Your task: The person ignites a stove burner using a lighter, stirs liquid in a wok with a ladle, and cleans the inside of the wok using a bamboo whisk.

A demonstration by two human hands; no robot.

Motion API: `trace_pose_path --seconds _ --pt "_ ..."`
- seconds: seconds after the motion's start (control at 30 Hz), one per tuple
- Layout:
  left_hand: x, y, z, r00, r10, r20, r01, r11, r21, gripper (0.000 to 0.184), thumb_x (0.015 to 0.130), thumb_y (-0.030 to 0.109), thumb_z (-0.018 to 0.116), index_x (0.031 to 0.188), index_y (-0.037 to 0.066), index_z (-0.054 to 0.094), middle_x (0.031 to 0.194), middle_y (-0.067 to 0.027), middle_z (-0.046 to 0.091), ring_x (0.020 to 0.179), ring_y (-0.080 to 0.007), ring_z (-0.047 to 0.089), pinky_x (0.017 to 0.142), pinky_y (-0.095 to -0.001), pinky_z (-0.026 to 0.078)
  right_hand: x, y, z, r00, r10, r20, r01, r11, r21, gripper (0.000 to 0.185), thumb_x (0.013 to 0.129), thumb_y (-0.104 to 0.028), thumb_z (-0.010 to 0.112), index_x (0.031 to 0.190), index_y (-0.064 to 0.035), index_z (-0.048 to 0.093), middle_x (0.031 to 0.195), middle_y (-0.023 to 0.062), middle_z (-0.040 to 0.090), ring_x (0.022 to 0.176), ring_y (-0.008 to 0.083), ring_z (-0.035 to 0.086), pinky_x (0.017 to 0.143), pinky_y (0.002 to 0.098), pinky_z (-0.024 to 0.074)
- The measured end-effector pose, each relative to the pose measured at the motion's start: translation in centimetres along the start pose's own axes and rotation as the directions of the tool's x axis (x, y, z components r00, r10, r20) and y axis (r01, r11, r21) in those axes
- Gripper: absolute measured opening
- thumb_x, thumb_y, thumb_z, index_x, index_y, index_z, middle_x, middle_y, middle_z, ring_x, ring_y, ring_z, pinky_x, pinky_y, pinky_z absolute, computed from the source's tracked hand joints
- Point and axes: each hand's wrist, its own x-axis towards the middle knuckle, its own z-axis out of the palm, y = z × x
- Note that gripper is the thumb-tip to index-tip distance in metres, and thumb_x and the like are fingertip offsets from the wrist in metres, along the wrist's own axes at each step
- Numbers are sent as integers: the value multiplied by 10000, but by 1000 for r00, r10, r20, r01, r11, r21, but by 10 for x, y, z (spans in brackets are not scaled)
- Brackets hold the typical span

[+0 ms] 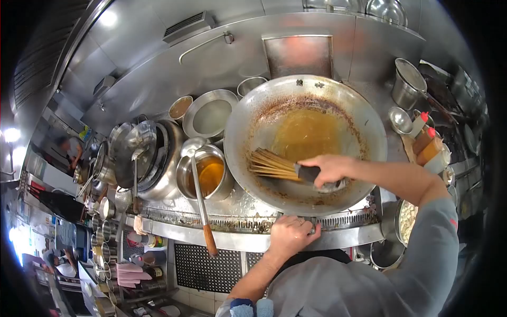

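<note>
Big wok (367, 113): silvery steel, crusty rust-brown ring inside
Liquid in it (311, 132): kinda murky amber-yellow
Brush (275, 165): straw-tan bristles, blackish handle end
Ladle (201, 193): silver, orangey-brown grip
Pot liquid (210, 174): bright orange-amber, pretty vivid tbh
Sleeve (430, 243): plain grey, tiny red mark
Mat (208, 267): black, pale dots in rows
Folded cloth (131, 274): pink
</note>
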Motion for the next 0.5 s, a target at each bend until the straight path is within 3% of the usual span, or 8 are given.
trace_pose_path --seconds 0.1,0.17,0.2,0.27,0.33,0.4,0.47,0.5 --pt "6 5 -2 1000 10 0 -10 999 53 316 723 267 792 541 153 561 520 4 542 534 -185 591 517 -347 469 51 -32 -48 932 353 84 -362 896 257 953 661 -203 776 1529 -135 388 1147 200 695 979 292 690 832 363 541" --pt "12 1 -8 1000 3 -6 -3 999 36 317 720 270 793 542 152 559 521 5 543 534 -183 590 523 -344 470 87 -28 -35 865 462 -197 -392 866 309 943 677 -184 768 1531 -109 375 1113 207 700 933 283 691 802 361 542" --pt "14 -1 -10 1000 2 -6 -2 1000 29 317 718 272 793 543 151 558 521 5 544 533 -182 589 525 -343 470 90 -24 -21 875 425 -233 -334 876 347 928 692 -160 753 1533 -99 366 1065 201 707 880 260 685 769 349 540" --pt "7 -1 -3 1000 16 -14 -15 999 37 314 715 266 789 540 150 556 521 6 547 533 -182 589 526 -344 471 55 -44 -19 949 312 -34 -273 874 402 929 681 -148 768 1527 -98 389 1193 208 681 948 300 677 830 376 531" --pt "-1 -9 -3 999 27 -36 -25 999 42 329 701 265 791 522 152 539 506 13 532 513 -182 576 510 -342 462 30 -1 23 957 -106 -272 93 994 -61 918 682 -143 770 1520 -82 398 1208 194 678 948 278 681 831 372 537" --pt "-8 -6 4 996 -7 -85 8 1000 9 363 674 267 798 488 159 505 476 24 498 473 -180 550 479 -338 441 32 6 7 982 -112 -151 100 991 -84 917 677 -136 777 1514 -82 407 1186 157 685 913 224 688 818 350 554" --pt "-13 -2 4 997 2 -76 0 1000 24 361 676 265 792 485 157 505 474 25 494 471 -180 547 476 -337 435 48 -49 -51 922 384 48 -370 840 397 928 689 -110 749 1538 -130 374 1066 166 704 838 194 682 738 318 549" --pt "-7 -6 4 996 11 -87 -8 999 37 360 676 264 790 483 157 506 473 25 492 470 -180 545 475 -337 432 82 -18 -40 918 370 -143 -305 889 342 920 704 -104 722 1548 -154 358 1001 168 710 813 193 672 709 317 538"
